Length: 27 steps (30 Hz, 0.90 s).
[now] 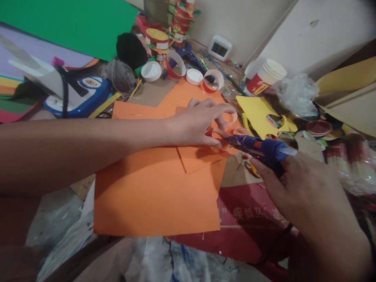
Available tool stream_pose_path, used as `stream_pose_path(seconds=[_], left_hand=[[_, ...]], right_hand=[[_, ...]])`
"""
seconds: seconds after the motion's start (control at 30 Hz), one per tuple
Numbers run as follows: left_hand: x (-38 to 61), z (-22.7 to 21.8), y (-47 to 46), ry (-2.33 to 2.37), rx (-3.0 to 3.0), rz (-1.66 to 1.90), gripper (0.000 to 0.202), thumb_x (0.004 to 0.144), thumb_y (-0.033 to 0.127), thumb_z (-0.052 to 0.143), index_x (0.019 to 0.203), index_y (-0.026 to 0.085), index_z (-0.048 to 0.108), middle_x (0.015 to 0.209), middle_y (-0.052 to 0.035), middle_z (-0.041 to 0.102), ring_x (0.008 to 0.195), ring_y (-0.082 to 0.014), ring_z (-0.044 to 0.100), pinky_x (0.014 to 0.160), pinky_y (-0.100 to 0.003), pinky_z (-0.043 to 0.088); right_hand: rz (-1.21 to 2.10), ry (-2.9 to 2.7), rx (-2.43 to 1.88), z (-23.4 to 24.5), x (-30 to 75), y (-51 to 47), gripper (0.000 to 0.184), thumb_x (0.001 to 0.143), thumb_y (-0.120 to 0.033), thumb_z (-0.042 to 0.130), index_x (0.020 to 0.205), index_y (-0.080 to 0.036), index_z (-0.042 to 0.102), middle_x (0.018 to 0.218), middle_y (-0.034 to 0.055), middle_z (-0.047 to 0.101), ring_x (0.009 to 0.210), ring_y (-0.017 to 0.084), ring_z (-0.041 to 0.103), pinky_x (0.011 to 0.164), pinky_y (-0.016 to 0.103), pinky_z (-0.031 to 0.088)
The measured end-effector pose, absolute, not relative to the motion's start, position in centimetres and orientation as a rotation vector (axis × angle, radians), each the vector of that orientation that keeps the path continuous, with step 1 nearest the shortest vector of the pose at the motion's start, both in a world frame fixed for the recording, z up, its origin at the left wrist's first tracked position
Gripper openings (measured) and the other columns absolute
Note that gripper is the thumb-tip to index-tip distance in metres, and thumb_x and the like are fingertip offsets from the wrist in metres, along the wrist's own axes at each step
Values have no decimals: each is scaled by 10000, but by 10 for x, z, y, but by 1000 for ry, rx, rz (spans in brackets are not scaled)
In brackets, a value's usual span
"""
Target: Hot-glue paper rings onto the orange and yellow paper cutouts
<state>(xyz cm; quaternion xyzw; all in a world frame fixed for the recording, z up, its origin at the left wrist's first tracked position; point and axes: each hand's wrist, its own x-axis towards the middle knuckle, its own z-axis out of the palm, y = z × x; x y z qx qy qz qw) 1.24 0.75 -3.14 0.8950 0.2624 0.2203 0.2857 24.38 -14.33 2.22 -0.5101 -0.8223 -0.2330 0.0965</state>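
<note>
My right hand (305, 184) is wrapped round the handle of a blue hot glue gun (258, 147), with a clear glue stick (288, 151) poking out of its back. The gun's nozzle meets the rim of a paper cup ring (221, 139) that lies on orange paper (158, 192). My left hand (202, 119) grips this ring, thumb on the near side and fingers curled on the far side. Other cup rings (230, 115) stand right beside it, partly hidden by my fingers.
Behind lie cut cup rings (174, 64), white lids (151, 71) and a small digital clock (219, 47). Yellow cut paper (261, 113) and stacked paper cups (266, 76) are at the right. A blue and white device (78, 96) and grey yarn (120, 76) stand at the left.
</note>
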Motion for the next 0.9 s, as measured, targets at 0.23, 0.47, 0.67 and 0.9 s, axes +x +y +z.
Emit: stream_pose_path(seconds=[0.23, 0.47, 0.67, 0.9], left_hand=[[11, -27, 6, 734, 2430, 526, 765, 893, 381, 822, 1606, 293, 559, 1372, -75, 808, 1431, -341, 602, 1276, -536, 271], [8, -24, 6, 692, 2442, 545, 643, 903, 329, 792, 1522, 270, 627, 1362, -101, 807, 1411, -329, 618, 1245, -538, 329], [5, -20, 6, 647, 2469, 585, 606, 886, 373, 823, 1467, 291, 673, 1410, -101, 786, 1431, -359, 609, 1220, -543, 372], [5, -18, 4, 701, 2505, 590, 722, 812, 353, 891, 1494, 285, 665, 1348, -111, 796, 1413, -395, 606, 1182, -529, 383]], right_hand=[[-591, -2401, -1473, 24, 246, -137, 514, 1195, -495, 384, 984, -169, 722, 797, 111, 790, 655, 267, 724, 525, 378, 345], [-666, -2387, -1473, 24, 251, -136, 637, 1199, -542, 348, 770, -192, 663, 666, 122, 720, 581, 248, 669, 507, 400, 274], [-701, -2393, -1442, 26, 251, -133, 730, 1192, -611, 308, 796, -144, 705, 630, 119, 702, 539, 245, 661, 476, 394, 284], [-626, -2344, -1556, 17, 255, -134, 724, 1177, -644, 304, 799, -178, 709, 679, 122, 731, 606, 269, 692, 561, 366, 422]])
